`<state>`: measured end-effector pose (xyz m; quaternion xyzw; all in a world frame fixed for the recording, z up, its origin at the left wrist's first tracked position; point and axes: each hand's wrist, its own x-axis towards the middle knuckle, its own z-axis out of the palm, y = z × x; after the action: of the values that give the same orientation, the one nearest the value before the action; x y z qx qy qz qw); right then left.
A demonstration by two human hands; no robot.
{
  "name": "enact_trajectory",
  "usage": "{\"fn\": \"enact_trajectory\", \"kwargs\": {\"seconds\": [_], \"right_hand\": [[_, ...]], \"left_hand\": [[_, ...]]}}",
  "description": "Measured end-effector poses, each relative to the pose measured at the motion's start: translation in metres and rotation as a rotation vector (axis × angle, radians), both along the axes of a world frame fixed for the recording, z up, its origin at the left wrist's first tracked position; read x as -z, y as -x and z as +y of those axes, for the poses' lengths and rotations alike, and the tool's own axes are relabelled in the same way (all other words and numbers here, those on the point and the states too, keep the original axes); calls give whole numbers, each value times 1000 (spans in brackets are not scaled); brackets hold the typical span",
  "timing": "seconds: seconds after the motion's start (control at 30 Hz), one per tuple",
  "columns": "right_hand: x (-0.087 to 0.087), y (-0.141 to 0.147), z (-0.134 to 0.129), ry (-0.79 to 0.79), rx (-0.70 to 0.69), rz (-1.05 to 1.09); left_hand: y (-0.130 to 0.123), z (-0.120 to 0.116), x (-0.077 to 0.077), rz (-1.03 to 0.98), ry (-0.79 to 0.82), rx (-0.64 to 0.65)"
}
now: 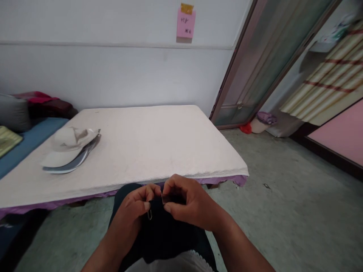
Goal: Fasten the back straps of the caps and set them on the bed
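We see 2 hands close together over the dark-clad lap (170,241), just in front of the bed (159,143). Left hand (132,206): curled, thumb against fingers in a pinch; we see a small wire clip (149,215) hanging at its thumb tip, so we log it as held. Right hand (190,200): half curled, thumb and forefinger slightly apart, with a thin strip (163,198) between their tips. Strip sits between the 2 hands, near the left fingertips; too small for us to tell what it is, or whether the left fingers touch it. Clip is lower, over the lap.

On the bed's left part we have 2 caps (69,145), stacked, white on top. Further left: grey pillow (13,112), red cloth (36,97). Wall (113,75) has 1 pink note (186,24) taped up. Right side: sliding door (246,71), bin (261,122) with purple liner, striped curtain (329,79), grey floor (286,200).
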<state>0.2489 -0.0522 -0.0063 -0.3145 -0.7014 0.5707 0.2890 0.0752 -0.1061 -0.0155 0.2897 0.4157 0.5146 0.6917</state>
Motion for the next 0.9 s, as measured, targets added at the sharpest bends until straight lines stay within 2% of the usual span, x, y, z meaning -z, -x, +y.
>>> {"fn": "enact_trajectory", "kwargs": {"seconds": [0.17, 0.37, 0.7, 0.8, 0.9], "right_hand": [[-1, 1, 1, -28, 14, -22], [-1, 2, 1, -37, -6, -65], [-2, 1, 3, -78, -19, -96], [0, 1, 5, -38, -27, -52], [8, -1, 8, 89, -76, 60]], "left_hand": [[6, 1, 5, 35, -30, 71], [7, 5, 5, 228, -27, 93], [7, 7, 4, 212, 52, 78], [6, 8, 5, 190, 66, 73], [7, 8, 6, 166, 65, 59]]}}
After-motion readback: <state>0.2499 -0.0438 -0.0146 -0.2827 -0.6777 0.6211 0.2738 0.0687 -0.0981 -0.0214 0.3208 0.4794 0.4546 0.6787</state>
